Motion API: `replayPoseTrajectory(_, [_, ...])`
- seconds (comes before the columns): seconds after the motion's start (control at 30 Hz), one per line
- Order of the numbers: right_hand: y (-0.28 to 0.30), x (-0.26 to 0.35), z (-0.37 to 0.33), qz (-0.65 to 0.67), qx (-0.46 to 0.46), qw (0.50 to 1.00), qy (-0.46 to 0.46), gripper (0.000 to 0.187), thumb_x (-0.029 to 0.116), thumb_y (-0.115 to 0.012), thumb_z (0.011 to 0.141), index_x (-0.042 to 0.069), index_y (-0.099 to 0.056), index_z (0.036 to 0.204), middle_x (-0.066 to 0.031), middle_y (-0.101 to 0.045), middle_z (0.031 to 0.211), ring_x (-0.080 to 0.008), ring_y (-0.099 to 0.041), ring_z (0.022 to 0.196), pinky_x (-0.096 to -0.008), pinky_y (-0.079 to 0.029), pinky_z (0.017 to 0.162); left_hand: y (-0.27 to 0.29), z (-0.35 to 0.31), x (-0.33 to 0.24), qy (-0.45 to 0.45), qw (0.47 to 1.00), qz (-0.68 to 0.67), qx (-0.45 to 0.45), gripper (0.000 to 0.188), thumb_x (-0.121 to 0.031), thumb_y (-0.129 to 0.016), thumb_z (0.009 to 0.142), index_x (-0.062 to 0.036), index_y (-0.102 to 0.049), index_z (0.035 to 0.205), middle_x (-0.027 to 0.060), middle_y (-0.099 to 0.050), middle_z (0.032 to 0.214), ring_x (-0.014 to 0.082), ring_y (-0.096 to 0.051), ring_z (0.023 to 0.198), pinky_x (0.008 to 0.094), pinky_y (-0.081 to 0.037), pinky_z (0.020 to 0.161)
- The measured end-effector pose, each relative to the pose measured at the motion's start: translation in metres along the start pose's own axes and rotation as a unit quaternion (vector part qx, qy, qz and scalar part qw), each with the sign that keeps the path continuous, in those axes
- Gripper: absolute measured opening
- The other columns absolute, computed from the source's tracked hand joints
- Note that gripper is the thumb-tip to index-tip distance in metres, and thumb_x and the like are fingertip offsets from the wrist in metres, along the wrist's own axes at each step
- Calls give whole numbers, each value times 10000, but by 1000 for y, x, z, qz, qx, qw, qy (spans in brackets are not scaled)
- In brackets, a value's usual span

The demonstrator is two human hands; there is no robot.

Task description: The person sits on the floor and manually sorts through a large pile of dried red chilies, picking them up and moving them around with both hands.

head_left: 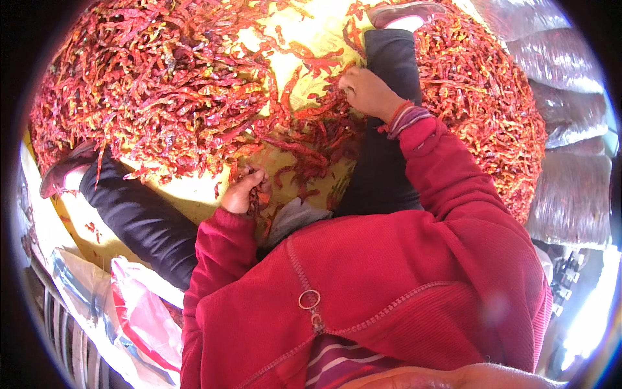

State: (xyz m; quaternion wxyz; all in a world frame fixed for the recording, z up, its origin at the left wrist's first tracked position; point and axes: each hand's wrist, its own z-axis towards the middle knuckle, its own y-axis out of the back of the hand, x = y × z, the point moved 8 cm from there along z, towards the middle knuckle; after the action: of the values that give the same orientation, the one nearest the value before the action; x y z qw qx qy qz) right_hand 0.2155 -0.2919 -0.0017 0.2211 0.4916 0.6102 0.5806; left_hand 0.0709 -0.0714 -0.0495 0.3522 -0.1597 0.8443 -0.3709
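Observation:
My left hand (246, 192) is closed around a few dried red chilies (254, 205), which poke out below the fingers, above the yellow sheet between my legs. Further right and farther away, my right hand (370, 92) is curled with its fingertips together, over my right leg's inner side. Its fingertips are against loose chilies at the edge of a small heap (327, 123); whether one is pinched in them is hidden. A large pile of dried red chilies (162, 91) spreads to the left and far side.
Another chili pile (479, 110) lies beyond my right leg (392, 155). Several filled clear plastic bags (570, 194) line the right edge. My left leg (139, 214) borders the big pile, with white and red plastic bags (146, 311) at lower left. The yellow sheet (194, 201) lies beneath.

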Motion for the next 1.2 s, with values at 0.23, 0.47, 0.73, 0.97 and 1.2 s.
replayPoseTrajectory(0.23, [11,19,80,-38,-155,985,-69,513,341,-473,712,103,-382,1158,-169,-364,1147,-325,-356,1065,-394,-298,891,10,-3,7,23,999,-26,-29,100,-133,-473,750,-35,-465,771,46,-434,573,124,-389,450,227,-296,394])
replayPoseTrajectory(0.47, [-34,81,53,-7,59,998,-26,703,480,-536,640,97,-326,1190,-197,-293,1198,-363,-265,1116,-442,-216,918,6,-9,3,20,998,5,-54,152,-173,-456,742,-25,-460,772,48,-430,590,138,-393,504,238,-319,467])
replayPoseTrajectory(0.73, [-66,125,-36,-153,117,975,110,402,252,-584,626,143,-496,1003,-106,-432,1018,-291,-359,1029,-502,-242,831,4,-21,-7,-25,999,44,2,136,-139,-478,735,-12,-471,784,45,-458,629,125,-429,549,234,-346,483])
replayPoseTrajectory(0.97, [-96,28,-91,-320,470,823,-7,333,309,-605,588,134,-588,871,-93,-555,899,-248,-494,903,-372,-362,798,1,-59,-29,-61,996,-50,35,120,-163,-488,747,-54,-441,764,30,-417,579,117,-391,478,227,-311,411])
replayPoseTrajectory(1.2, [-45,74,12,-106,327,932,112,282,313,-472,694,59,-568,769,-160,-564,724,-292,-547,690,-376,-421,622,-2,-59,-37,-97,995,-28,9,152,-215,-486,751,-70,-444,769,27,-409,572,120,-374,453,235,-296,395])
